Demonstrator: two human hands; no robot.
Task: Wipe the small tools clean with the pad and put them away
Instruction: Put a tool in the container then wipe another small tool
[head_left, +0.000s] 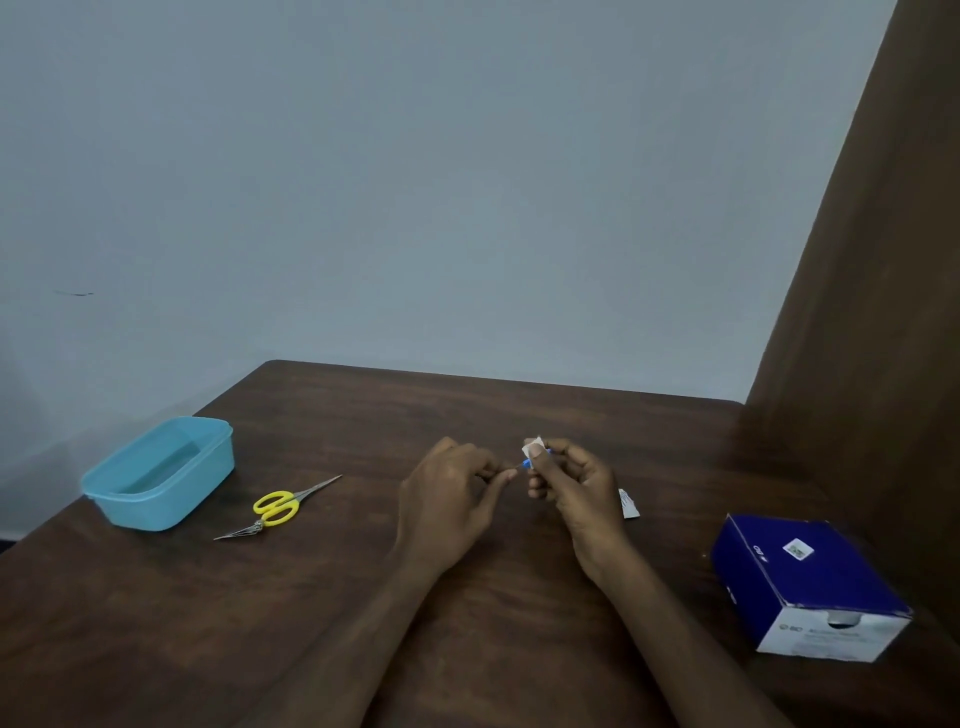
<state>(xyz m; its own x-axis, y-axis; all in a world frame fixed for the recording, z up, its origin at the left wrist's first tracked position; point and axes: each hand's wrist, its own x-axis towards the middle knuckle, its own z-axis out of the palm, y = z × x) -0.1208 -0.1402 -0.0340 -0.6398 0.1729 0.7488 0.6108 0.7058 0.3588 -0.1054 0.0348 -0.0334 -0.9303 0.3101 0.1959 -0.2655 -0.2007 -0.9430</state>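
Both hands' (457, 488) (569, 480) grip around pad (533, 446), blue tool (525, 463) mostly hidden.

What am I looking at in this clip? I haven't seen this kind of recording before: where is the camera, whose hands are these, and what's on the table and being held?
There is no machine here. A person wears one wide-angle camera on the head, looking forward and down, so the two arms reaching in from the bottom are that person's own.

The right hand pinches a small white pad around a thin blue tool, and the left hand holds the tool's other end. The tool is too small to identify.

On the brown table, to the left, sit an open light-blue plastic container, yellow-handled scissors and a small metal tool touching them. Behind the right hand lies a small white wrapper. To the right stands a dark blue cardboard box.
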